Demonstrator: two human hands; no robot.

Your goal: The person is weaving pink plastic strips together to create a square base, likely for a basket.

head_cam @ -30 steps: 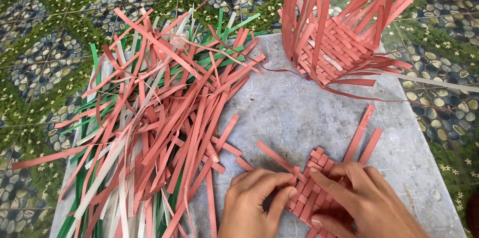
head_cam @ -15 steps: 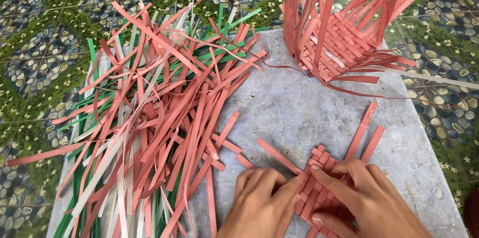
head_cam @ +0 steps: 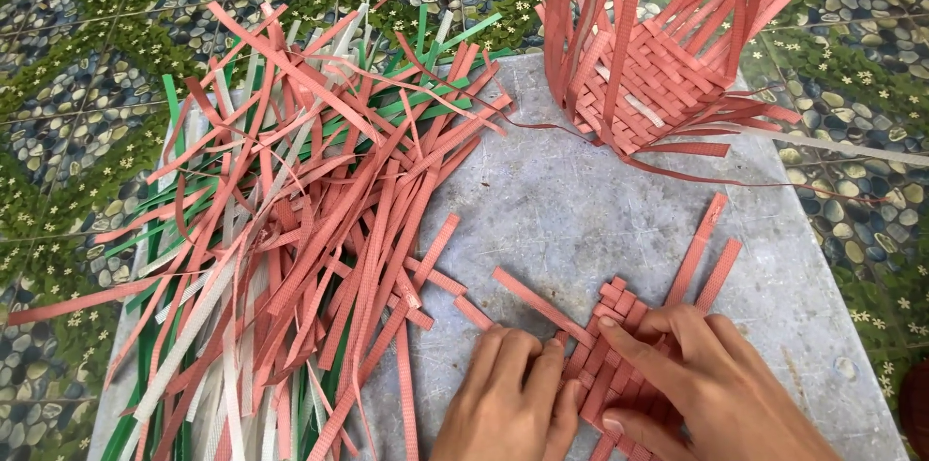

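Note:
A small flat woven patch (head_cam: 619, 311) of salmon-pink plastic strips lies on a grey slab (head_cam: 571, 200) near the front edge. My left hand (head_cam: 508, 403) presses down on its left side, fingers curled over the strip ends. From the right, my right hand (head_cam: 711, 384) lies on the patch, its fingertips pushing at the weave's middle. Two longer pink strips (head_cam: 704, 253) stick out of the patch toward the upper right, and one strip (head_cam: 527, 295) angles out to the upper left.
A big loose heap of pink, green and white strips (head_cam: 290, 219) covers the slab's left half. A half-woven pink basket (head_cam: 648, 64) with upright strips stands at the back right. Around the slab is a pebble-patterned tiled floor (head_cam: 87, 55).
Both hands have stayed on the woven patch, with only slight shifts of the fingers. The camera view has dipped a little.

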